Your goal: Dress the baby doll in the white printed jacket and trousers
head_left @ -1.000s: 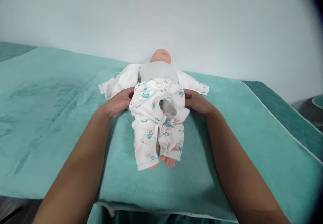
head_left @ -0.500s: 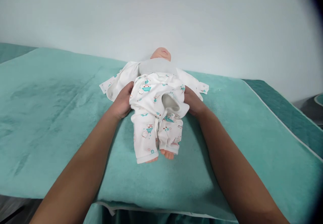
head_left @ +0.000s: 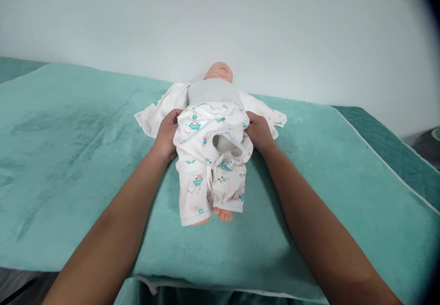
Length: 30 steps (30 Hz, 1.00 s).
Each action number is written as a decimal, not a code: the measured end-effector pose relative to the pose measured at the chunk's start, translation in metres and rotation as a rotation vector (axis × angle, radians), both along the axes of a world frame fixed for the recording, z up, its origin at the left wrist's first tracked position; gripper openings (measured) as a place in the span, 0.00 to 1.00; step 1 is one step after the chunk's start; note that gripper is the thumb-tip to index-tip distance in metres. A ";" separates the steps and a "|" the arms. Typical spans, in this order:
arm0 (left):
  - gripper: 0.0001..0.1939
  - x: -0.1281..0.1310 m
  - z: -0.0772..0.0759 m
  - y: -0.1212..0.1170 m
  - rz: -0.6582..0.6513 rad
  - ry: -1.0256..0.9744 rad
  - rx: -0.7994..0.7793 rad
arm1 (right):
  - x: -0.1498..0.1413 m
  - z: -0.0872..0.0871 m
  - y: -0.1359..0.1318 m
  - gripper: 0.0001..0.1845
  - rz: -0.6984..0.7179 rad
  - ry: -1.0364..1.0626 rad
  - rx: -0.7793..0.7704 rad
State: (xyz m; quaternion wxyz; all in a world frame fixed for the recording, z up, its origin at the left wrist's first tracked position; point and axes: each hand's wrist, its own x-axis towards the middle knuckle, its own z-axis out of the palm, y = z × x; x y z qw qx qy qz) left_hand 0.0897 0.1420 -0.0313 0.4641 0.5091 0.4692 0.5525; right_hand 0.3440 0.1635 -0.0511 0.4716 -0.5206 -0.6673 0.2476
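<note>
A baby doll (head_left: 219, 72) lies on its back, head toward the wall, feet toward me. White printed pants (head_left: 194, 146) cover its legs and lower body, with an opening at the crotch; its toes show below the cuffs. My left hand (head_left: 167, 133) is closed on the left edge of the waistband. On the other side, my right hand (head_left: 258, 130) grips the right edge, its fingertips partly hidden by the cloth. An open white printed jacket (head_left: 259, 108) spreads out from both arms of the doll, and a pale grey layer (head_left: 215, 91) covers its chest.
The doll rests on a green padded sheet (head_left: 85, 158) with a white-edged border. Behind it rises a plain pale wall (head_left: 220, 20). A darker green quilted cover (head_left: 388, 135) shows at the right. The sheet's front edge (head_left: 206, 286) hangs near me.
The waistband is now pulled straighter and flatter across the doll's belly. The pants and the feet have shifted slightly left, and my right hand shows more of its fingers.
</note>
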 end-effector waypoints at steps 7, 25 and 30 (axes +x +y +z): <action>0.11 -0.006 0.000 0.001 -0.023 -0.047 -0.024 | -0.001 0.002 -0.002 0.08 0.047 -0.032 -0.012; 0.14 -0.017 0.000 0.007 -0.135 -0.073 0.005 | 0.000 -0.001 0.002 0.11 0.098 0.093 -0.129; 0.13 -0.017 0.001 0.007 -0.150 -0.062 0.052 | -0.004 -0.002 0.005 0.07 0.034 0.090 -0.153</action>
